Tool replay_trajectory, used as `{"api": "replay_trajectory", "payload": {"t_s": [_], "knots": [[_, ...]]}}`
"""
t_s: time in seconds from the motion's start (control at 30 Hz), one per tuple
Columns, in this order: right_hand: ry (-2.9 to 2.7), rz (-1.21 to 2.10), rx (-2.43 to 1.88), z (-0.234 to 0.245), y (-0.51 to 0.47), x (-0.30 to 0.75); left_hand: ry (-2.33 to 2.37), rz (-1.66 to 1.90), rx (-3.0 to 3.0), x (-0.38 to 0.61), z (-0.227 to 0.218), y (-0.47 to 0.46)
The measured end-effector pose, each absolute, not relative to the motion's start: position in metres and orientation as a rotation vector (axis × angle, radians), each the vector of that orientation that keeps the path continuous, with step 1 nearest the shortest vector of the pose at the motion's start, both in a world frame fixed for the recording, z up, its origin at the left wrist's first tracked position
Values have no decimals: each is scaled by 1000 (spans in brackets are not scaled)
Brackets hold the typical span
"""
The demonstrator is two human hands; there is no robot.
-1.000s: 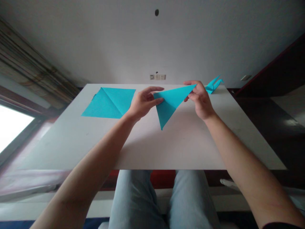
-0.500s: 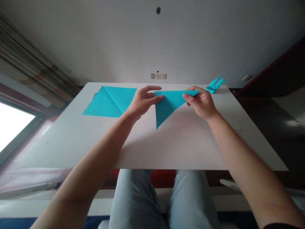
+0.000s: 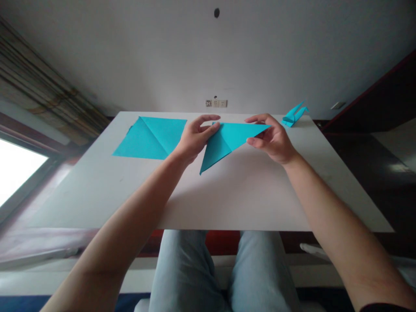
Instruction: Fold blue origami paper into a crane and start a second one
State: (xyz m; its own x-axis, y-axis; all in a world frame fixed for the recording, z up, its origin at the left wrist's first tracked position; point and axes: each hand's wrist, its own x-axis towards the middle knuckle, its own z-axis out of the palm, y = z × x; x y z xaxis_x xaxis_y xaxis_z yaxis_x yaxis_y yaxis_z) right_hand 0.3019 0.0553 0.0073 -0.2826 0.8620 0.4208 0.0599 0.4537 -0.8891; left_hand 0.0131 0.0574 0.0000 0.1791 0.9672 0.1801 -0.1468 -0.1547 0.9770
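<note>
A blue sheet of paper folded into a triangle (image 3: 229,138) is held up over the white table, with a crease running across its middle. My left hand (image 3: 195,138) pinches its upper left corner, thumb in front and the other fingers partly hidden behind. One point of the triangle hangs down at the left; another reaches right, in front of my right hand (image 3: 271,136). That hand is open around this right point, thumb below the lower edge and index finger above the upper edge. Whether its hidden fingers touch the paper's back I cannot tell.
On the left of the white table (image 3: 260,195) lies a flat blue paper sheet (image 3: 152,138) with a diagonal crease, partly behind my left hand. A folded blue paper crane (image 3: 293,116) stands near the far right corner. Behind the table rises a wall with sockets (image 3: 216,103).
The triangle has tilted, its lower point swinging left toward my left wrist. My right thumb has come off the paper's face, and the fingers of that hand have spread.
</note>
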Motion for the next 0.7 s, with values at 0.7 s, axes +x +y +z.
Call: {"api": "replay_trajectory", "payload": {"t_s": [0.7], "knots": [[-1698, 937, -749, 11, 50, 295, 911, 954, 1351, 19, 6, 44]]}}
